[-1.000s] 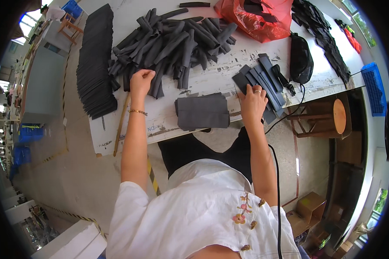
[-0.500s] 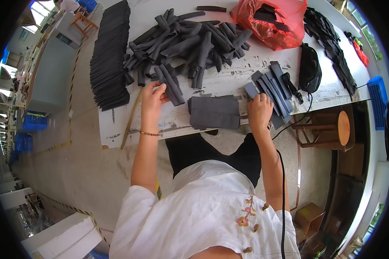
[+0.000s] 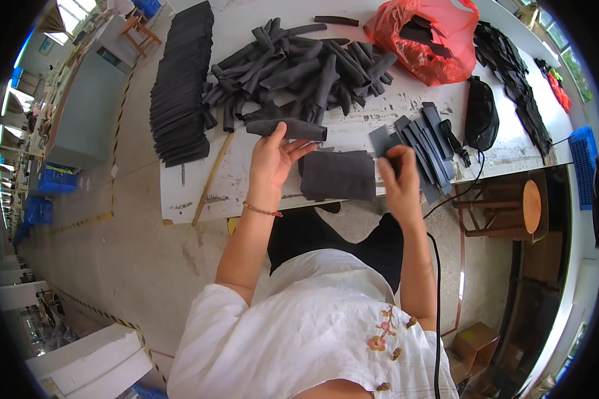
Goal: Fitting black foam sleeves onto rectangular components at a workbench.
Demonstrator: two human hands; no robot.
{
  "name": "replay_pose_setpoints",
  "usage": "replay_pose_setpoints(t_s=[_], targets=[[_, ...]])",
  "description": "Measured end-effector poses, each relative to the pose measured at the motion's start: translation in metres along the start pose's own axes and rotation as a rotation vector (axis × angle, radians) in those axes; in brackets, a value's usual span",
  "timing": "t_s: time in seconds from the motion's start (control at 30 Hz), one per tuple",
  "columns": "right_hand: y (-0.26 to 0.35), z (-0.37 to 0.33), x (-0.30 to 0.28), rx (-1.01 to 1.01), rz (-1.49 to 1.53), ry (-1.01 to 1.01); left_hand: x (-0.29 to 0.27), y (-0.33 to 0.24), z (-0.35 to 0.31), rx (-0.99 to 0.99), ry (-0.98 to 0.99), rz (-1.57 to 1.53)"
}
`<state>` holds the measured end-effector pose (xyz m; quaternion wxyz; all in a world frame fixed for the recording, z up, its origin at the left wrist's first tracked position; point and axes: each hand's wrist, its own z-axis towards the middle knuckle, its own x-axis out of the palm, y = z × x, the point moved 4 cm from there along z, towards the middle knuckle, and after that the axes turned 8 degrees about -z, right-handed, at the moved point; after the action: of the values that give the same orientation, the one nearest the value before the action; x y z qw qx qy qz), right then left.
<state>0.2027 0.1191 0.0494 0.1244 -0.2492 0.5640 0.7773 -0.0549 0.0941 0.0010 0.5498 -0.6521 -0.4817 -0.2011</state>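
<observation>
My left hand (image 3: 273,159) holds a dark grey fabric tube (image 3: 289,129) level, thumb pressed on it and the other fingers spread at its lower edge. Just beyond it lies a heap of similar rolled tubes (image 3: 306,66). My right hand (image 3: 402,174) is closed with thumb and fingers bent; a thin grey strip (image 3: 381,141), smeared by motion, sticks out from its fingertips. Between the hands, near the table's front edge, rests a stack of flat dark grey fabric pieces (image 3: 338,175). A fanned row of grey strips (image 3: 424,147) lies right beside my right hand.
A long stack of dark pieces (image 3: 181,86) runs along the table's left side, near a wooden stick (image 3: 213,178). Farther right are a red plastic bag (image 3: 439,63), a black pouch (image 3: 481,116) and a black cable (image 3: 464,193). A wooden stool (image 3: 531,207) stands at the right.
My left hand has moved right and turned the tube from steeply slanted to nearly level. My right hand has lifted slightly off the strips, with a grey strip at its fingertips.
</observation>
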Motion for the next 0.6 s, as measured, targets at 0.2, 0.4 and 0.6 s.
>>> replay_pose_setpoints(t_s=[0.2, 0.4, 0.6], targets=[[0.036, -0.013, 0.014, -0.22, -0.165, 0.122, 0.011, 0.002, 0.001, 0.024, 0.075, 0.049], [0.055, -0.007, 0.012, -0.408, -0.304, 0.032, 0.004, 0.007, 0.005, 0.07, 0.019, 0.088], [0.063, -0.002, 0.013, -0.545, -0.48, -0.09, 0.016, 0.014, -0.001, 0.017, 0.07, 0.134]])
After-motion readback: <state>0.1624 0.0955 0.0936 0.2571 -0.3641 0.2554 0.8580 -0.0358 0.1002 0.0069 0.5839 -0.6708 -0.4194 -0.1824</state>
